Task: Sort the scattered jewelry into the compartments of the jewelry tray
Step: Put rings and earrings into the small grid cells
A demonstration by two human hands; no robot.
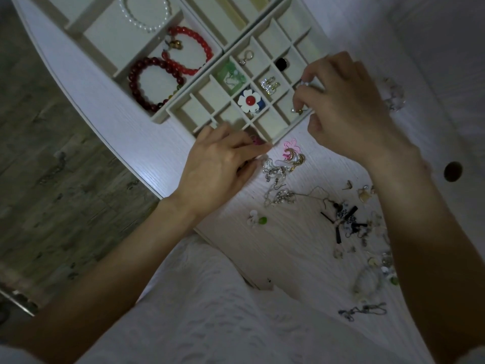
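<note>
A cream jewelry tray (183,106) with many small compartments lies on the white table. Its cells hold a white flower brooch (249,100), green pieces (231,74), crystal earrings (269,85), a silver earring (246,57) and a black ring (282,64). My right hand (349,109) hovers over the tray's right edge and pinches a small pearl piece (304,84); a pearl stud (295,110) lies in the cell beneath. My left hand (223,164) sits at the tray's near edge and pinches a small pink piece (256,140). Scattered jewelry (283,169) lies beside it.
A second tray (105,43) at the back left holds red bead bracelets (189,48), a dark red bracelet (154,82) and a pearl bracelet (147,11). More loose earrings and chains (346,222) spread over the table's right side. The table edge (126,153) drops to the floor on the left.
</note>
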